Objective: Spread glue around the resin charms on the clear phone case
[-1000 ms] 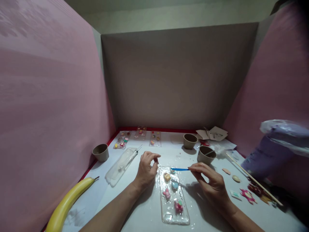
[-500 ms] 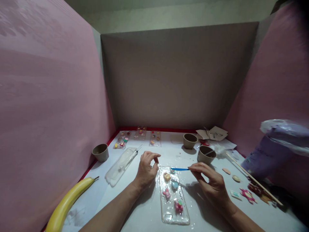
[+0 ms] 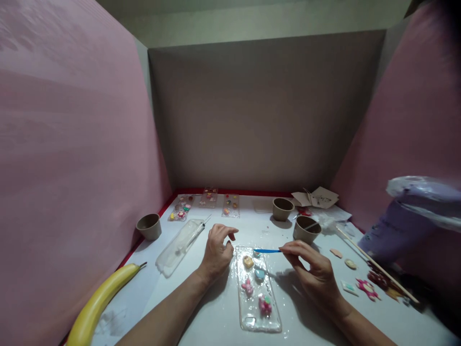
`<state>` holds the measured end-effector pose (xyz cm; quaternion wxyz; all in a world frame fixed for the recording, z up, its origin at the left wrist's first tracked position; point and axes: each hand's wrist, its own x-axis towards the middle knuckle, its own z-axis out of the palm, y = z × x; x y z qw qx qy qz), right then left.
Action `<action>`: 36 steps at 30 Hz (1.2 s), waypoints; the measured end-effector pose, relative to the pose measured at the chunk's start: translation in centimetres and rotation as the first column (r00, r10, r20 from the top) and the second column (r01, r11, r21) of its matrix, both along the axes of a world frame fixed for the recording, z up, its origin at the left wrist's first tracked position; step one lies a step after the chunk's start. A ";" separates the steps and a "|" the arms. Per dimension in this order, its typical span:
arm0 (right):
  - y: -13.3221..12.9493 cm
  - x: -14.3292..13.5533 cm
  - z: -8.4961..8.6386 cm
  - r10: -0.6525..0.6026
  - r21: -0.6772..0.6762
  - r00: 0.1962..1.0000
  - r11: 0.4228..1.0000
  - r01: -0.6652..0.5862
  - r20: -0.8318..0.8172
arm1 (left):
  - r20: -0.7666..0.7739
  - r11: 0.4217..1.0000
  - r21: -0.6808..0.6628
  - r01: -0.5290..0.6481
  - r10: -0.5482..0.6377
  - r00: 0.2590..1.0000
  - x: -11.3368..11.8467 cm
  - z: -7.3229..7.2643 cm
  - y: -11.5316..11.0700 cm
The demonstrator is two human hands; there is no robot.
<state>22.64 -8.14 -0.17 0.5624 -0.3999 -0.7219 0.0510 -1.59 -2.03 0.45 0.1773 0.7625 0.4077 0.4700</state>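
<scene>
In front of me lies a clear phone case (image 3: 252, 321), wet and glossy, with small charms stuck to it. Among them are a pink rabbit charm (image 3: 247, 287), a yellowish charm (image 3: 248, 261), a light blue charm (image 3: 259, 274) and a pink charm (image 3: 265, 305). My right hand (image 3: 313, 271) pinches a slim blue plastic modelling tool (image 3: 267, 251), whose flat tip points left over the far end of the case. Beside the case's far left corner rests my left hand (image 3: 218, 250), its thumb and forefinger apart with nothing between them.
Brown cups stand at left (image 3: 149, 227) and right (image 3: 306, 229). Another clear case (image 3: 169, 257) carries a syringe (image 3: 192, 236). A banana (image 3: 104, 302) lies left. Decorated cases (image 3: 230, 205) line the back. Loose charms (image 3: 366, 289), a wooden stick (image 3: 378, 264) and a purple bag (image 3: 403, 221) are right.
The whole view has shifted very slightly. Both hands and the blue modelling tool keep nearly the same place over the case.
</scene>
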 end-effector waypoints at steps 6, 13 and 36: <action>0.1 -0.3 0.2 0.011 0.014 0.999 1.000 -0.010 -0.037 | -0.014 1.000 0.000 -0.025 0.025 1.000 0.0 0.1 -0.1; 0.1 -0.2 0.2 -0.023 0.005 0.996 1.000 0.024 -0.088 | -0.045 0.981 0.177 -0.080 0.090 0.995 -0.1 0.4 -0.5; 0.6 0.5 0.0 -0.056 -0.006 0.984 0.998 0.056 -0.169 | -0.533 0.966 0.068 0.251 -0.177 0.828 0.2 4.6 -6.8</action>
